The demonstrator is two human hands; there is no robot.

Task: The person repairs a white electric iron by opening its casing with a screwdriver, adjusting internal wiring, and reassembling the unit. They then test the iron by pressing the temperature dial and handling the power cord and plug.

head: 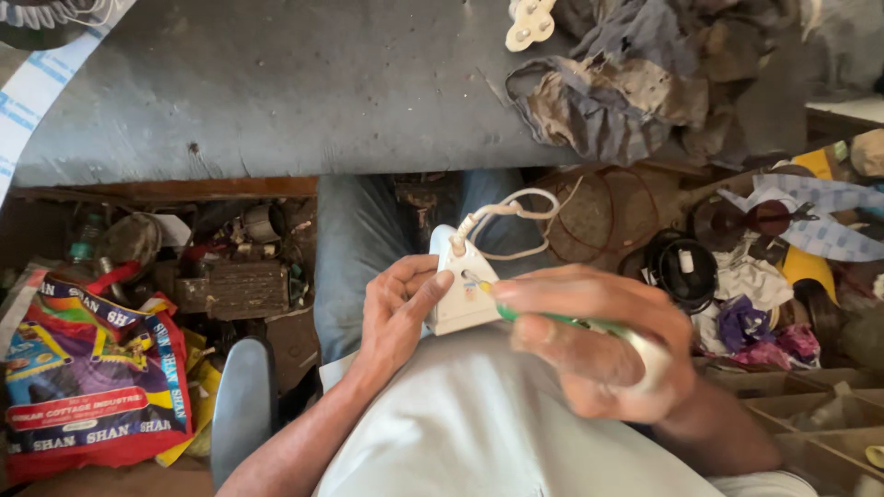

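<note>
My left hand [398, 308] grips a white triangular electrical plug [463, 293] over my lap, thumb pressed on its face. A white cord [516, 213] loops out of the plug's top. My right hand [594, 336] is closed around a screwdriver with a green shaft and pale handle [552, 320]; its tip rests on a screw in the plug's face. Both hands sit close together, just above my light shirt and blue jeans.
A grey worktable [276, 83] spans the top, with a crumpled dirty rag [635, 83] and a cream plug part [529, 23] on it. A colourful printed bag [87, 387] lies at left among floor clutter. Wooden compartments [810, 414] and scrap parts crowd the right.
</note>
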